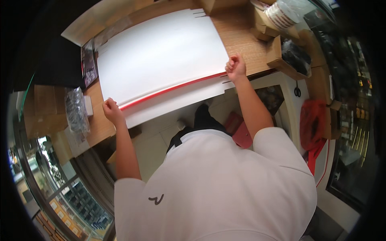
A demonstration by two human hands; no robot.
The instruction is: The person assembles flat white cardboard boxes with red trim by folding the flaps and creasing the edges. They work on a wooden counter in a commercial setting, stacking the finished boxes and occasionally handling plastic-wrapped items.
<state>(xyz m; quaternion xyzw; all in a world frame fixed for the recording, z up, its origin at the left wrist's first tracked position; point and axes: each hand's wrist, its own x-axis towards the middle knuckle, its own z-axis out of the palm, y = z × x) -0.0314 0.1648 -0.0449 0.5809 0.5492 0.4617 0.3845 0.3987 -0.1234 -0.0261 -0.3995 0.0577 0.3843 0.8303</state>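
A large white cardboard sheet point(161, 56) with slotted corners lies on the wooden table, its near part hanging over the front edge. Across it runs a red strip point(173, 90) along a crease, where the sheet is bent. My left hand point(112, 111) is closed at the strip's left end, fingers curled on the sheet's edge. At the strip's right end my right hand point(236, 68) is closed the same way, knuckles up. Both thumbs and the exact grip are partly hidden by the curled fingers.
An open cardboard box point(277, 56) with a black plastic-wrapped thing stands right, below a white roll point(281, 15). A clear plastic-wrapped pack point(77, 110) lies at left. Black scissors point(297, 91) hang at right, near a red bag point(312, 120). A pinkish-red thing point(242, 135) is below the table.
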